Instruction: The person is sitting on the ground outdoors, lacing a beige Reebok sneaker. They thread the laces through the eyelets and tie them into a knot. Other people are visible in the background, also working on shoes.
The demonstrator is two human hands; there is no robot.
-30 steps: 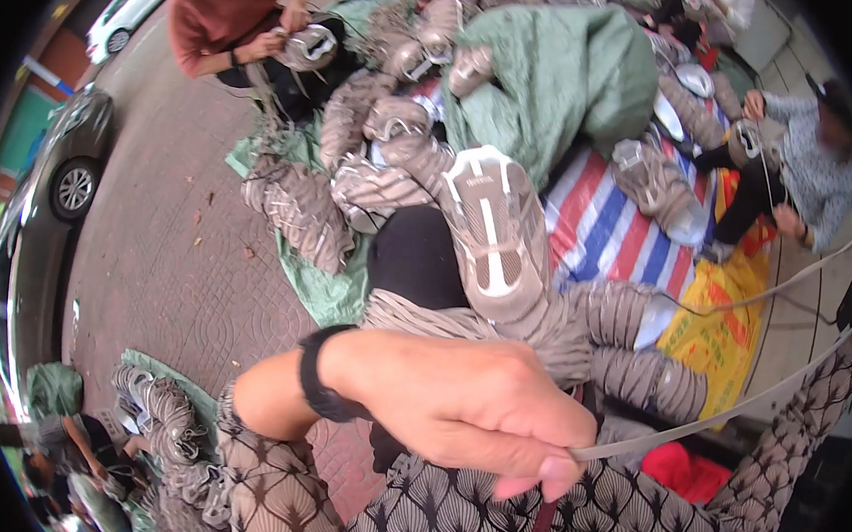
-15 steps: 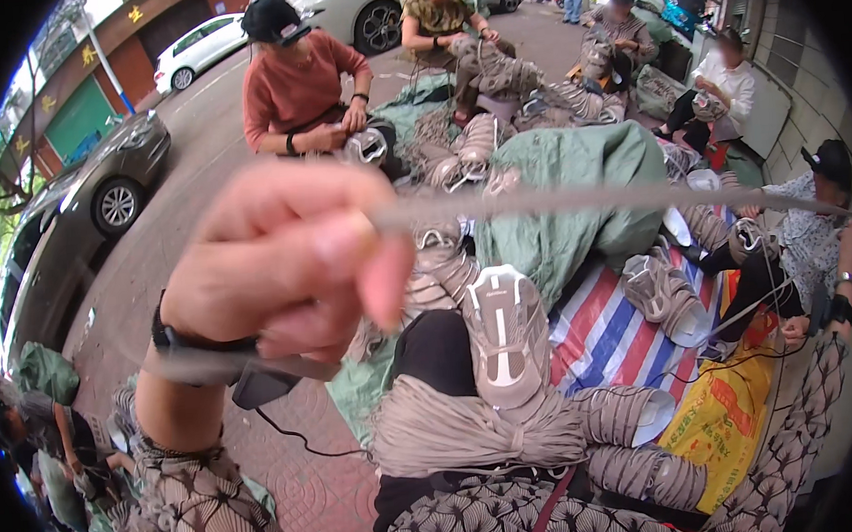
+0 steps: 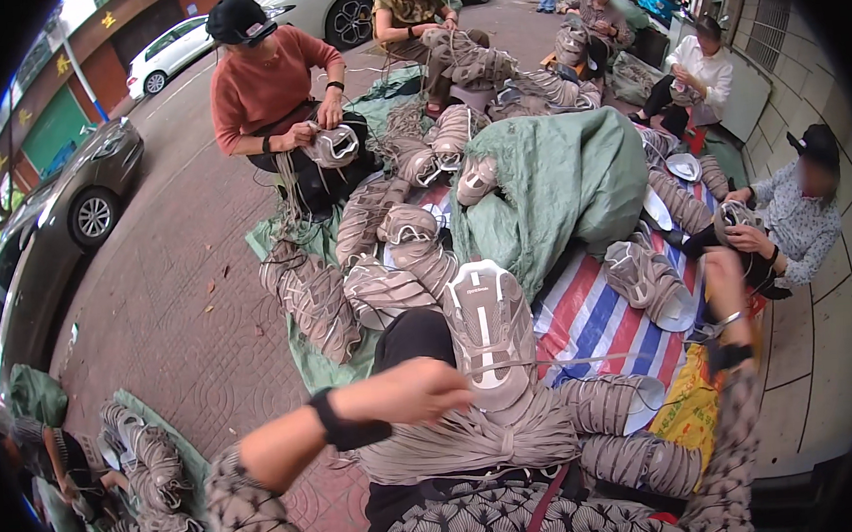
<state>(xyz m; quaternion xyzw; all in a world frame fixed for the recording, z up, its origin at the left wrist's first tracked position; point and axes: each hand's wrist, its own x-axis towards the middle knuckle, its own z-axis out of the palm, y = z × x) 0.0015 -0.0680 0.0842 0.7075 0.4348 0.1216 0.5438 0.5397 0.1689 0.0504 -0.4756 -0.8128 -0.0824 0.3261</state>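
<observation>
In front of my knees a taupe sneaker upper with white trim stands with its lacing side facing me. My left hand is at its near end, fingers pinched on a flat taupe shoelace. That lace runs rightward across the striped sheet toward my right hand. Raised at the right, my right hand is smeared by motion, so its fingers and any grip do not show. Across my lap lies a thick tied bundle of taupe shoelaces, just below my left hand.
Nested stacks of uppers lie to my right by a yellow bag. Ahead are a striped sheet, a green sack and more piled uppers. Several people sit around, one in a salmon sweater. Parked cars stand left.
My left hand has dropped from high in front of me to the upper's near end. My right hand has moved inward from the far right edge. The lace now lies lower.
</observation>
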